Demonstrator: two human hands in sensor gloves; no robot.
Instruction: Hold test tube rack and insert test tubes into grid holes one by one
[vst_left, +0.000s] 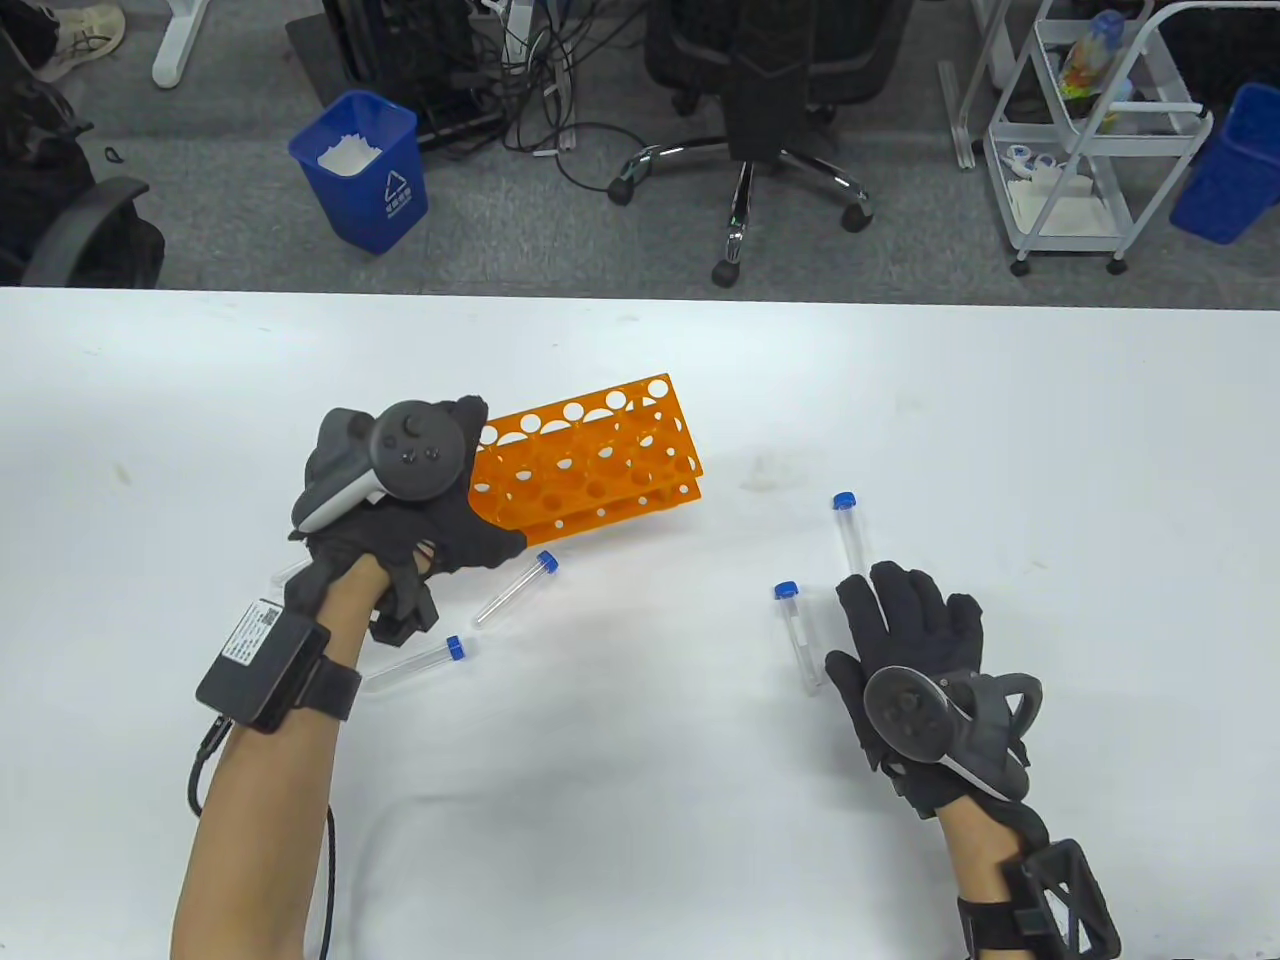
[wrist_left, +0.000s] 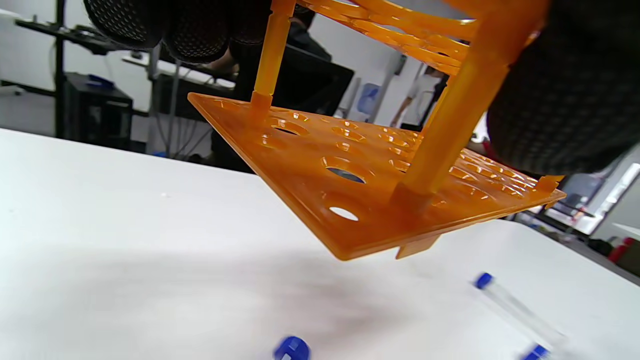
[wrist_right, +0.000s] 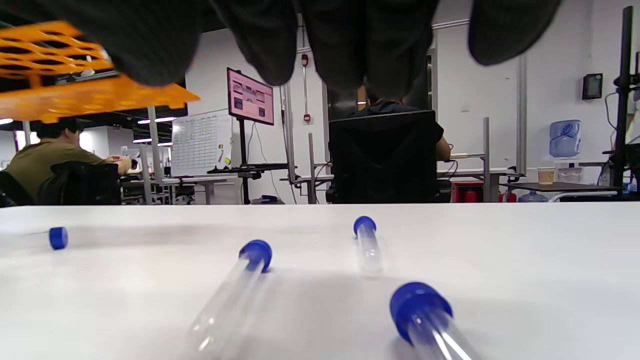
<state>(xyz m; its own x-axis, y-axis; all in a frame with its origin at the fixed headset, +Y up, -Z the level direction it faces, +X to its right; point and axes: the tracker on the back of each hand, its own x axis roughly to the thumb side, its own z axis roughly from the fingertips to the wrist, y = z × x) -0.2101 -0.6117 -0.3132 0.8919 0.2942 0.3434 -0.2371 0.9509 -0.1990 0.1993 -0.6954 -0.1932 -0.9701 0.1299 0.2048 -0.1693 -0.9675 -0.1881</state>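
Left hand (vst_left: 400, 500) grips the orange test tube rack (vst_left: 590, 455) at its left end; rack tilted, lifted off the white surface (vst_left: 640, 800), holes empty. Right hand (vst_left: 915, 660) hovers low at right, fingers spread, holding nothing. Two blue-capped tubes (vst_left: 850, 535) (vst_left: 800, 635) lie just beside its fingertips. Two more tubes (vst_left: 515, 590) (vst_left: 415, 665) lie near the left hand, on the near side of the rack.
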